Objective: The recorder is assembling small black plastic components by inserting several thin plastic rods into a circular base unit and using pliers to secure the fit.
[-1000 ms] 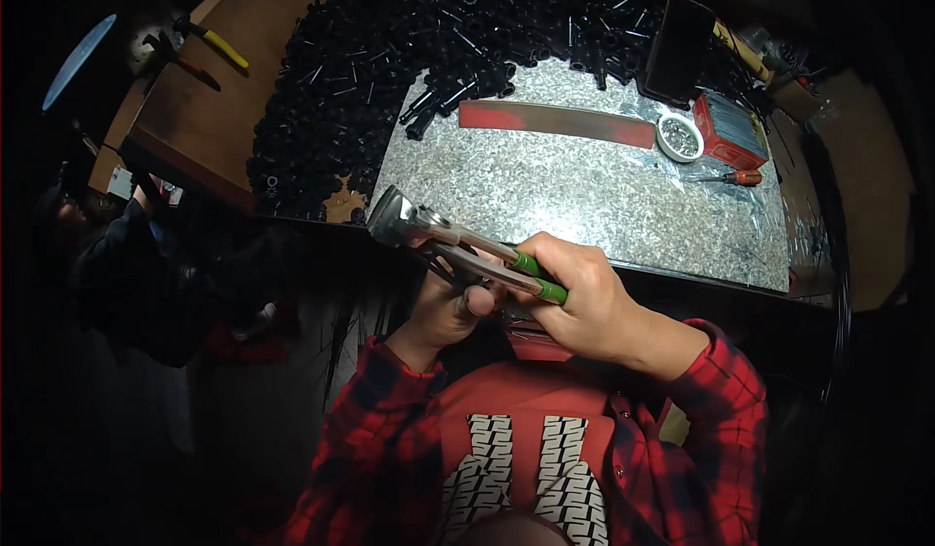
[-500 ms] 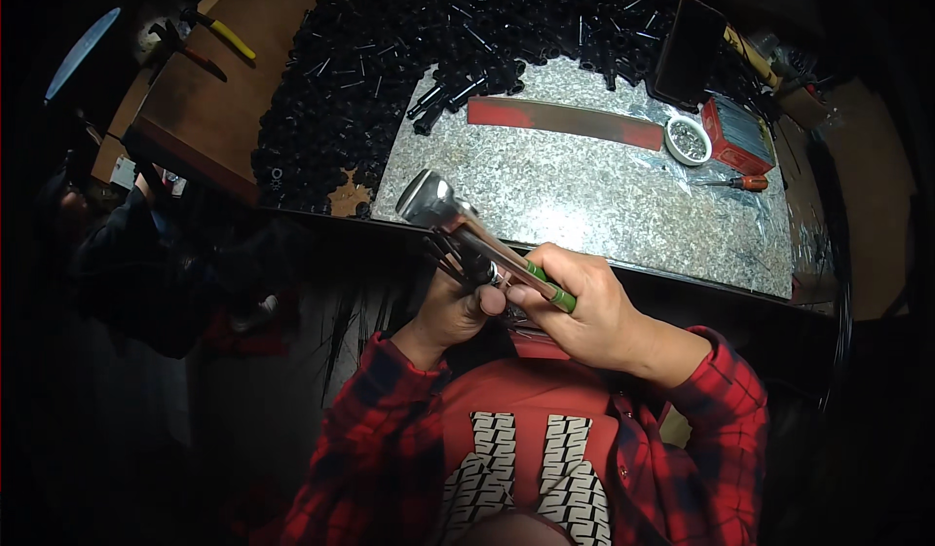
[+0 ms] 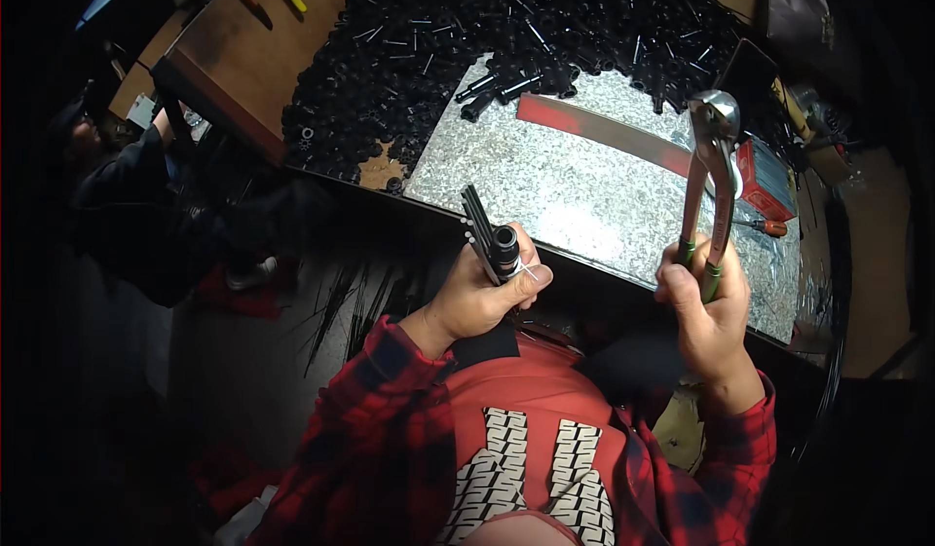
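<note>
My left hand [image 3: 484, 288] is closed round a black tube with thin rods [image 3: 505, 246]. Its round open end faces up, and the rods stand up beside it, some with pale tips. A thin white strand crosses it near my thumb. My right hand [image 3: 716, 317], raised over the front right edge of the table, grips pliers [image 3: 719, 171] by their green-sleeved handles. The pliers' metal head points up and away from me, apart from the black tube. The lower part of the tube is hidden by my fingers.
A large heap of black tubular parts [image 3: 390, 78] covers the table's back and left. On the speckled slab [image 3: 584, 200] lie a long red-and-grey strip [image 3: 604, 137], a red box [image 3: 766, 181] and an orange-handled screwdriver [image 3: 772, 226]. Another person [image 3: 127, 195] is at the left.
My hands have parted. My right hand has carried the pliers right and away from the black tube, which my left hand still holds. The view has turned slightly.
</note>
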Available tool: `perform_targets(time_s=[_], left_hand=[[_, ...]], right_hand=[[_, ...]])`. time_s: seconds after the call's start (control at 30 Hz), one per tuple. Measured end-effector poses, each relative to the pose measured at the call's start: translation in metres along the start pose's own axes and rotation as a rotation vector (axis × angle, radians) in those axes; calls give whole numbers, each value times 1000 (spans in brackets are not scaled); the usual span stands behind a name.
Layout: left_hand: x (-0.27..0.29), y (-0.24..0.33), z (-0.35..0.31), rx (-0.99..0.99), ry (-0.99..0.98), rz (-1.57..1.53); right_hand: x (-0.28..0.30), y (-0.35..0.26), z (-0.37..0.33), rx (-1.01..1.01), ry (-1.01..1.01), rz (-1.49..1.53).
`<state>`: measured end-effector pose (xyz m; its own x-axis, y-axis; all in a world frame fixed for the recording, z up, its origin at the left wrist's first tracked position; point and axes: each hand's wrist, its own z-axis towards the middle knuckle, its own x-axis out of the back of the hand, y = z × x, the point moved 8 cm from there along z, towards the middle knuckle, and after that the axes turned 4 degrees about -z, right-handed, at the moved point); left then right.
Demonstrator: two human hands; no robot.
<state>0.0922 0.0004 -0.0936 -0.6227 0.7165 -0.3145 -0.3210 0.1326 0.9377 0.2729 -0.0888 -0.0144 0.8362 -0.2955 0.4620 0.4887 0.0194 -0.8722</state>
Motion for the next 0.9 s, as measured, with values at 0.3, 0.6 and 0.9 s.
perform_targets(time_s=[0.3, 0.6, 0.9], left_hand=[[11, 5, 0, -38, -15, 98], [11, 19, 4, -76, 106, 153], [12, 10, 7, -133, 130, 151]], right_hand=[[0, -36, -9, 710, 267, -1002], [-13, -38, -19, 855, 391, -1280], [-13, -37, -21, 883, 399, -1284]])
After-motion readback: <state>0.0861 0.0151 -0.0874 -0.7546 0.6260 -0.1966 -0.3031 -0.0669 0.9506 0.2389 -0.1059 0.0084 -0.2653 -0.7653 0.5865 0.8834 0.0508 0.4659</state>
